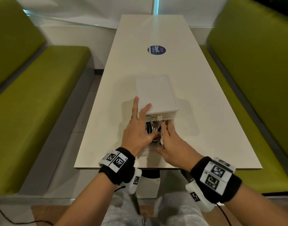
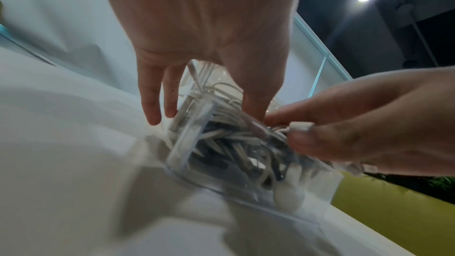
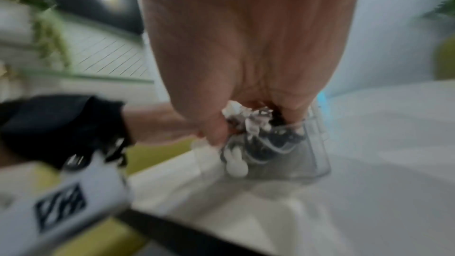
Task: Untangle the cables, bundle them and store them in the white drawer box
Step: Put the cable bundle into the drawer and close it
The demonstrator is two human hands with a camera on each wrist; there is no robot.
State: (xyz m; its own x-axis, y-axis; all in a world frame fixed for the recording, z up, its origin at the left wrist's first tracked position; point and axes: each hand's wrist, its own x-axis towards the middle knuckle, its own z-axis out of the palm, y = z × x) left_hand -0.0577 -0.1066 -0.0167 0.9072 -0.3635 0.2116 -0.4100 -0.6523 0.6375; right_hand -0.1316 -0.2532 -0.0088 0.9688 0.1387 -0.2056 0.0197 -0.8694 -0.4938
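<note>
The right hand's fingers (image 2: pixel 293 118) are bent down into the open drawer (image 2: pixel 187 155), pinching a white plug (image 2: pixel 301 126) against the cables (image 1: pixel 154 128). The left hand (image 1: pixel 138 129) lies flatter: two fingers (image 1: pixel 134 106) stretch along the box (image 1: pixel 156 93) lid and side, steadying it, while its thumb dips into the cable heap; it presses but grips nothing. The right hand (image 1: pixel 172 142) covers the drawer's near right part.

The cables, white and dark, sit as a loose pile inside the clear drawer, which is pulled out toward the person from the white box. They look stuffed more than neatly bundled, though blur in the right wrist view hides detail.

Risks, as I judge them: loops riding above the drawer rim, and the white strands lying across the box mouth, could jam when the drawer is pushed home. A plug left over the wall would catch too. Pushing hard could slide the box along the desk (image 1: pixel 197 128), since only the left hand checks it.

The drawer front sits close to the near desk edge, leaving little room on that side. Beyond the box the desk is open, bare but for a sticker (image 1: pixel 156 50); green benches (image 1: pixel 34 103) flank both sides.
</note>
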